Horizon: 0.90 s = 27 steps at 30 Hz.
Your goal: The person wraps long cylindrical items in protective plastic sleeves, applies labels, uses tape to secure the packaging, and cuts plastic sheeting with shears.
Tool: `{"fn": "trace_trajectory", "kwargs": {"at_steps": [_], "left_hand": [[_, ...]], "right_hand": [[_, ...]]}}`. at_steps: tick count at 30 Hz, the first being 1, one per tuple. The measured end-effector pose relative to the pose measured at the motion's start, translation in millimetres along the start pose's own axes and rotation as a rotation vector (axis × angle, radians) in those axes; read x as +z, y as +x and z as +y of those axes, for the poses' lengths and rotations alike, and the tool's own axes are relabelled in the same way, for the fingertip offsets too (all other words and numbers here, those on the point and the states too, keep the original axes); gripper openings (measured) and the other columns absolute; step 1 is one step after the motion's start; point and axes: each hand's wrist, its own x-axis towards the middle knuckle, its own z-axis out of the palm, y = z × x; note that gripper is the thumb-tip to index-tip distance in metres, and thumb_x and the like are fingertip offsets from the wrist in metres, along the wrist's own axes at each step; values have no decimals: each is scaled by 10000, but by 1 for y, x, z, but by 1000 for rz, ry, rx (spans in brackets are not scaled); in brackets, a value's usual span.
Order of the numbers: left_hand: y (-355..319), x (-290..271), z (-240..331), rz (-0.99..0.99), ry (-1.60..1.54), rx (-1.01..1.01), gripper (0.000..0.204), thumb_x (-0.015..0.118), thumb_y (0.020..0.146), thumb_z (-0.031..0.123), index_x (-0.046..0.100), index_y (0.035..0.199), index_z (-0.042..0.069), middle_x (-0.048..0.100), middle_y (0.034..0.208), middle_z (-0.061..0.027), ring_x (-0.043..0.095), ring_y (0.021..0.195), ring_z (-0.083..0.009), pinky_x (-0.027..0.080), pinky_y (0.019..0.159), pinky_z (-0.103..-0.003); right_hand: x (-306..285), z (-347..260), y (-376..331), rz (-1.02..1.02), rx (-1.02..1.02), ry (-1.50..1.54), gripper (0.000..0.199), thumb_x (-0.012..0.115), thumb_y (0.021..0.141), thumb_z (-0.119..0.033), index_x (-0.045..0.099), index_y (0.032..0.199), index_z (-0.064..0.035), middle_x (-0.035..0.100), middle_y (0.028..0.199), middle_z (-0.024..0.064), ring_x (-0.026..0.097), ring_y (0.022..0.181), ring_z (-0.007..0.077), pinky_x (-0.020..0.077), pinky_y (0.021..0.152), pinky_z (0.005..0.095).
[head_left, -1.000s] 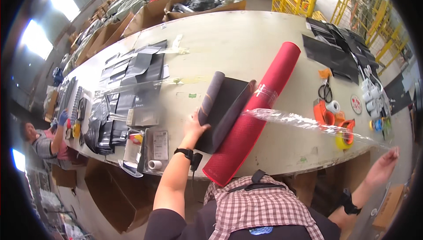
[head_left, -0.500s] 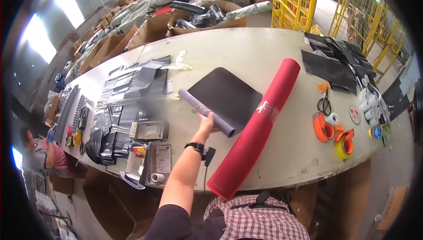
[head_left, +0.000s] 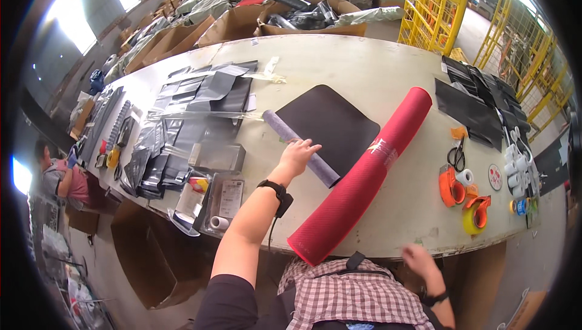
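Note:
A slim grey-purple roll lies slanting along the lower left side of a flat black mat with rounded corners. I cannot tell whether the two are joined. Across the roll's middle rests my left hand, its fingers stretched out over it. A thick red rolled mat, with a pale printed mark near its middle, lies diagonally to the right and overlaps the black mat's edge. My right hand, blurred, is beside the table's near edge, apart from the mats; its fingers are not clear.
Grey plastic bags and boxes of small items lie at left. Scissors, orange tape dispensers, white rolls and black bags sit at right. Cartons stand beyond the table. Another person is at far left.
My left hand has gone from gripping the grey-purple roll to lying over it with fingers extended. My right hand has come into view at lower right. The whole view has shifted slightly.

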Motion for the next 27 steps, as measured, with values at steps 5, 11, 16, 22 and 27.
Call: {"fn": "trace_trajectory", "kwargs": {"at_steps": [5, 11, 16, 22, 27], "left_hand": [[2, 21, -15, -25, 166, 8, 573, 550, 782, 29, 426, 1304, 232, 348, 1405, -81, 288, 1322, -218, 263, 1055, -444], [26, 38, -18, -104, 279, 17, 250, 559, 799, 120, 601, 1033, 197, 556, 1063, -32, 502, 1107, -197, 357, 981, -418], [23, 29, -41, -151, 300, 70, 179, 695, 690, 266, 642, 840, 184, 577, 909, -10, 566, 954, -185, 477, 809, -337], [62, 7, 25, -176, 82, -123, 474, 761, 613, 445, 633, 933, 119, 586, 956, -58, 607, 903, -223, 517, 749, -329], [69, 9, 49, -252, -429, 94, 656, 681, 698, 486, 521, 1178, 68, 537, 1081, -144, 555, 994, -318, 478, 836, -365]], "right_hand": [[-33, -81, 138, 95, -654, -634, 719, 633, 688, -88, 350, 1343, -177, 350, 1340, 100, 340, 1254, 262, 301, 1044, 393], [-2, -82, 227, 78, -1074, -907, 624, 498, 813, -167, 294, 1383, -318, 375, 1340, 94, 348, 1264, 257, 269, 1059, 432], [-1, -104, 243, 50, -1253, -723, 537, 544, 766, -184, 450, 1279, -309, 499, 1097, 102, 504, 1021, 245, 390, 934, 427], [-32, -157, 195, -204, -1280, -586, 613, 580, 734, -200, 410, 1316, -291, 527, 1062, 138, 543, 968, 269, 430, 884, 397], [-36, -165, 187, -276, -1333, -607, 595, 548, 762, -196, 396, 1330, -290, 545, 1056, 145, 566, 935, 262, 454, 842, 372]]}}
